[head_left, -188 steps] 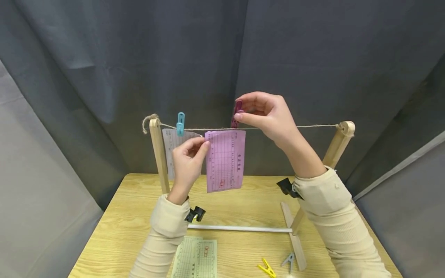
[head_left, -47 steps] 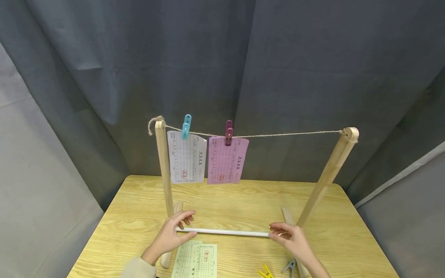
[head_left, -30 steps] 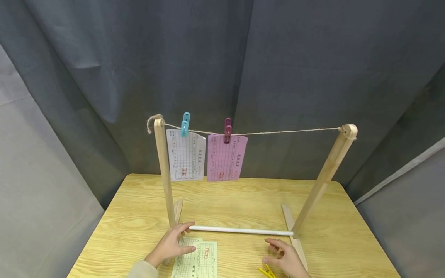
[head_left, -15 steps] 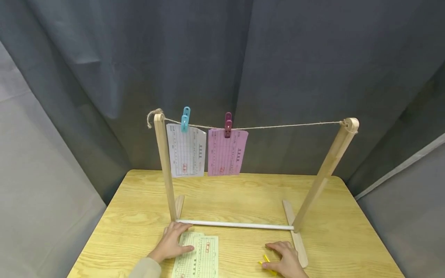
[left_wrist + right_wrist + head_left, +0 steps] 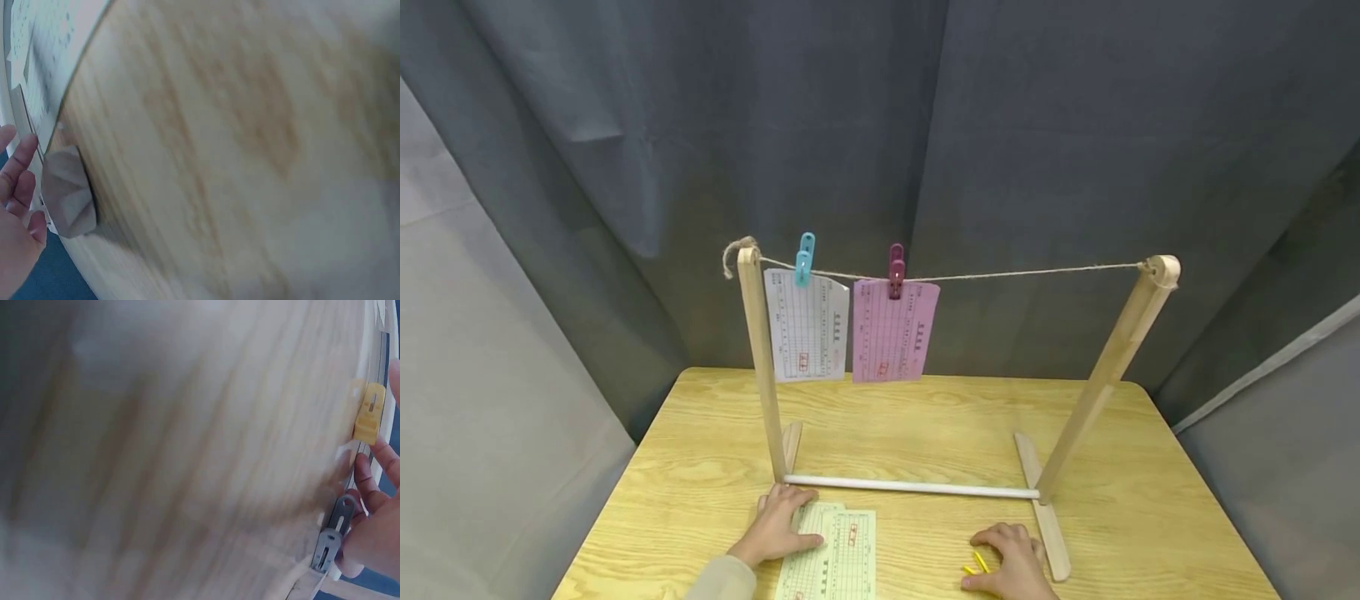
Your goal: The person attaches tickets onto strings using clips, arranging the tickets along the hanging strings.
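My left hand (image 5: 778, 527) lies at the left edge of two overlapping pale green printed slips (image 5: 853, 558), its thumb reaching over them. The right hand (image 5: 1017, 560) is low over the table, thumb and fingers spread around a yellow clothespin (image 5: 370, 412). In the right wrist view a fingertip is right at that clothespin's end, and a grey clothespin (image 5: 332, 534) lies by the other fingers. From the string (image 5: 1022, 273) hang a white slip (image 5: 808, 325) under a blue clothespin (image 5: 804, 262) and a pink slip (image 5: 891, 333) under a maroon clothespin (image 5: 897, 271).
Two wooden posts, left (image 5: 762, 358) and right (image 5: 1105, 383), carry the string. A white rod (image 5: 910, 486) joins their wooden feet (image 5: 1051, 533) low across the wood-grain table (image 5: 670, 467). Dark curtain (image 5: 1037, 150) hangs behind.
The pink slip now hangs by the maroon clothespin, released by both hands. Both hands have come down, the left to the green slips, the right over the yellow clothespin.
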`<control>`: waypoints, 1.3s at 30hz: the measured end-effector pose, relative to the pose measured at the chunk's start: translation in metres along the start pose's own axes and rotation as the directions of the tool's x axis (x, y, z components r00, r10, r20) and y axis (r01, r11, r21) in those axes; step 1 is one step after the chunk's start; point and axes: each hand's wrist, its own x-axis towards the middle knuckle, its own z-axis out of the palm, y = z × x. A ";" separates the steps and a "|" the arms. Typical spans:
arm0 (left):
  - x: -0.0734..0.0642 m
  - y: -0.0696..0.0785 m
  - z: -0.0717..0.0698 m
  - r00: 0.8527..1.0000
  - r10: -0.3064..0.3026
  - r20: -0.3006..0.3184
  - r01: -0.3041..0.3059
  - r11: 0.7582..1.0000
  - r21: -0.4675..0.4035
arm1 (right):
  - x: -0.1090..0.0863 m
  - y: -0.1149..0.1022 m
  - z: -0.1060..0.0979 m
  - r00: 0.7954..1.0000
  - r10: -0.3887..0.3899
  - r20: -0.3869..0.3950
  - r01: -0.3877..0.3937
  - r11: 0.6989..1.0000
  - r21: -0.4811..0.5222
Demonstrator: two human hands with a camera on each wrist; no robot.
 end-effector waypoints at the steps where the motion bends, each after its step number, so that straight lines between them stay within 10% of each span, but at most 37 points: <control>1: 0.001 -0.001 0.001 1.000 -0.004 0.000 0.004 1.000 0.008 | 0.000 0.002 0.002 1.000 -0.003 -0.002 0.003 1.000 -0.005; 24: 0.011 0.000 0.004 1.000 -0.016 0.019 0.017 0.999 -0.030 | 0.006 -0.009 0.001 1.000 0.018 -0.024 -0.018 1.000 0.000; 39: 0.017 0.008 -0.005 0.998 -0.009 -0.058 0.003 0.994 -0.107 | 0.013 -0.014 -0.003 0.992 0.119 -0.049 -0.105 0.967 0.234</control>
